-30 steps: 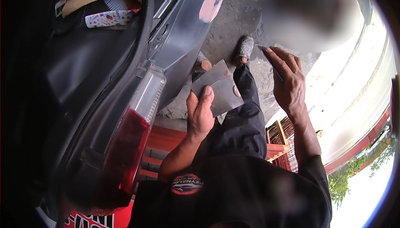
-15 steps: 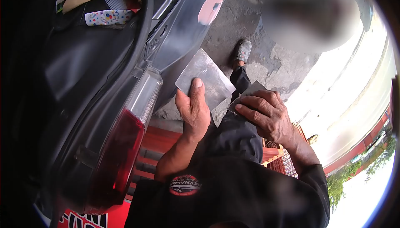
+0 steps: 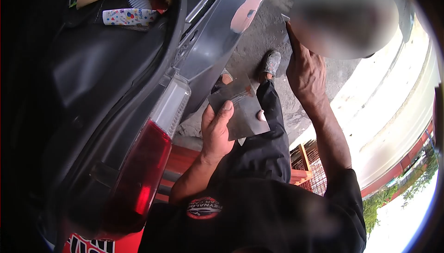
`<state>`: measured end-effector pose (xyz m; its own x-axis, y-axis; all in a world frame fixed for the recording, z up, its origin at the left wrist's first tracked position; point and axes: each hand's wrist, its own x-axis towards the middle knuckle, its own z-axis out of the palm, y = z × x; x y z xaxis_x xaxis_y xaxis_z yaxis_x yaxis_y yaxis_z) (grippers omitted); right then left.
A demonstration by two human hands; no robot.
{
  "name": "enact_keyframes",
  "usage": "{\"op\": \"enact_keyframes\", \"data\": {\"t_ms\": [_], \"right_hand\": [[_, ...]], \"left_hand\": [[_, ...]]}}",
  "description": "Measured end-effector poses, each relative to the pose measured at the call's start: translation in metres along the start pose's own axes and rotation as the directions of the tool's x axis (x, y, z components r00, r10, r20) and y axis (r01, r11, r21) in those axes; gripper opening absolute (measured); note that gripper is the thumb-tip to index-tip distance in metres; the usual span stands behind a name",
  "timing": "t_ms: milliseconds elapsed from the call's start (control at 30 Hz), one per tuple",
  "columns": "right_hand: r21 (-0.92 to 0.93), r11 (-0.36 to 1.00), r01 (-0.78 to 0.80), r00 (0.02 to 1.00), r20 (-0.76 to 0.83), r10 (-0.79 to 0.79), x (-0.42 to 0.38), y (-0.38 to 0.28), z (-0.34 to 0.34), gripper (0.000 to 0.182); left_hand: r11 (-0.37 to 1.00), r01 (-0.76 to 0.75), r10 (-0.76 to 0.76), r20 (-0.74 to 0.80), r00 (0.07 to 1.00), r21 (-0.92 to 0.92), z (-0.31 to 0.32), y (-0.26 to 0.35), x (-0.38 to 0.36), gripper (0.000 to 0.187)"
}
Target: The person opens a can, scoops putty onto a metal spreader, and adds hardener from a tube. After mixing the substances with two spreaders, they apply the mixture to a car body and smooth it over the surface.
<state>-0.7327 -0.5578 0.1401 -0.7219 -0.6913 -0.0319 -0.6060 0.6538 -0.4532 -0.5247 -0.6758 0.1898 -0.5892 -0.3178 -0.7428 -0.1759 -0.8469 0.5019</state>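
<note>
My left hand [image 3: 217, 130] holds a square, flat metal plate [image 3: 243, 107], thumb on top and fingers hidden beneath. The plate has smears on it and a small pale pinkish lump at its right edge. Farther up and to the right, my right hand [image 3: 305, 75] is closed on a thin flat scraper [image 3: 286, 18], seen nearly edge-on; a blurred patch covers part of the fingers. Up and left of the scraper, a pink patch [image 3: 243, 19] marks the grey car body panel [image 3: 210, 45].
The red and clear tail light [image 3: 150, 160] is at the left, beside the open trunk with a patterned packet [image 3: 127, 17]. A shoe [image 3: 273, 63] stands on the rough floor [image 3: 259, 36]. Red slats and a wire mesh [image 3: 318, 174] are lower down.
My right hand has moved up and away from the plate with the scraper. The plate has turned and shifted right and down with my left hand, and the car appears slightly farther right.
</note>
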Motion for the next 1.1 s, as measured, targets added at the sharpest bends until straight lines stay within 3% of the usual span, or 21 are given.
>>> {"op": "enact_keyframes", "data": {"t_ms": [100, 300, 533, 633, 1100], "right_hand": [[-0.168, 0.986, 0.024, 0.997, -0.064, -0.035, 0.04, -0.001, 0.039, 0.064], [-0.305, 0.95, -0.071, 0.987, -0.161, 0.023, 0.072, -0.003, 0.069, 0.061], [-0.274, 0.957, -0.09, 0.99, -0.131, 0.055, 0.08, -0.006, 0.078, 0.065], [-0.323, 0.942, -0.097, 0.987, -0.155, 0.048, 0.075, -0.012, 0.087, 0.065], [-0.251, 0.967, -0.052, 0.998, 0.02, 0.059, 0.033, -0.047, 0.091, 0.07]], "left_hand": [[0.997, 0.056, -0.056, -0.016, 0.998, -0.05, -0.001, 0.0, -0.005, 0.04], [0.993, 0.118, -0.117, 0.033, 0.993, -0.025, -0.02, -0.001, -0.011, 0.034], [0.986, 0.156, -0.151, 0.073, 0.986, -0.057, -0.019, 0.002, -0.011, 0.028], [0.991, 0.121, -0.124, 0.071, 0.99, 0.05, -0.023, 0.001, -0.011, 0.033], [0.992, 0.118, -0.121, 0.112, 0.986, 0.036, -0.018, 0.014, -0.016, 0.038]]}}
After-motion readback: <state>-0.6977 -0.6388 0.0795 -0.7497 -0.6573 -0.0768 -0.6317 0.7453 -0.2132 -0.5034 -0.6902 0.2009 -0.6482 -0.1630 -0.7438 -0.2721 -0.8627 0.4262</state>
